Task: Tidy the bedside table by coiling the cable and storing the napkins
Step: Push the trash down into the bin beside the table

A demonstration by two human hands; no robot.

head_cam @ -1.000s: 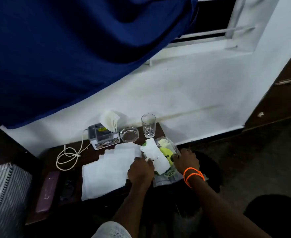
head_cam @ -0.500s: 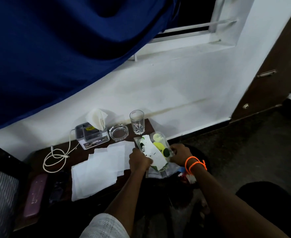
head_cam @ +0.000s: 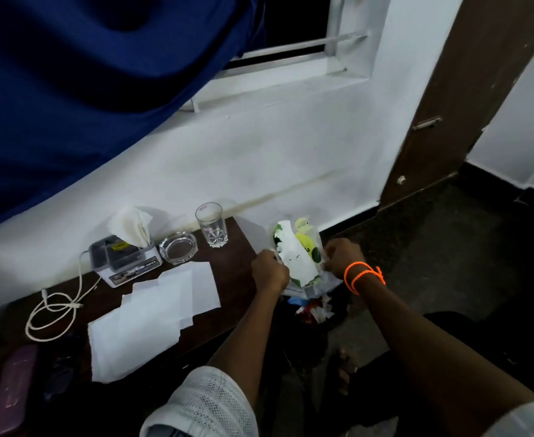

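Two hands are seen past the right edge of the desk (head_cam: 237, 247): a plastic bag (head_cam: 297, 250) is gripped by the left hand (head_cam: 270, 274) and right hand (head_cam: 341, 255) at its sides. Loose napkins (head_cam: 152, 313) are spread on the desk, and the white cable (head_cam: 54, 307) is coiled at far left.

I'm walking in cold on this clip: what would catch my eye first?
Both hands meet past the table's right end: the left hand and right hand grip a clear plastic packet with a white napkin in it. The bright orange wristband on the right wrist stands out. On the dark bedside table, loose white napkins lie spread in the middle, and a white cable lies looped at the left.
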